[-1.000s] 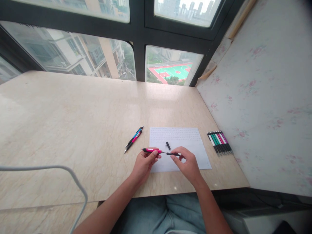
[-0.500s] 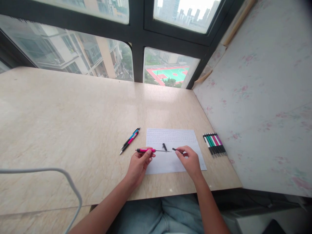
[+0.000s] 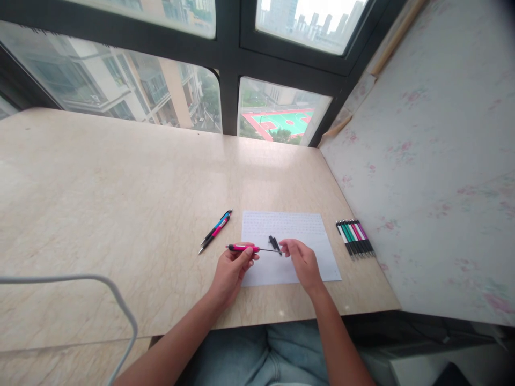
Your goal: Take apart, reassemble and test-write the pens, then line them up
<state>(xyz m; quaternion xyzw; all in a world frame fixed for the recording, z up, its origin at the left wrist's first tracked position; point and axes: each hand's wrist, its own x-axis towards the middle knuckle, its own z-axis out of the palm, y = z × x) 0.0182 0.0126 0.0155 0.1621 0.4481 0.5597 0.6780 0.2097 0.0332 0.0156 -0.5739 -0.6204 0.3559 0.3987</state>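
My left hand [image 3: 231, 271] is closed around a pink-and-black pen [image 3: 241, 247], held level above the paper [image 3: 293, 271]. The pen's front section is off, and its thin dark refill [image 3: 270, 250] sticks out to the right. Beneath the refill, small black pen parts [image 3: 274, 243] lie close together on the sheet. My right hand [image 3: 300, 260] hovers just right of these parts and the refill's tip. Its fingers are bent and slightly apart, with nothing visible in them.
Two pens [image 3: 216, 231], one blue and one pink, lie left of the paper. A row of several coloured pens [image 3: 354, 238] lies at the right by the papered wall [image 3: 434, 177]. A grey cable [image 3: 100, 280] curves over the table's left side. Windows stand behind.
My right hand has moved left and set the black front section down beside the other black part on the paper. My left hand still holds the pink pen, almost unmoved.
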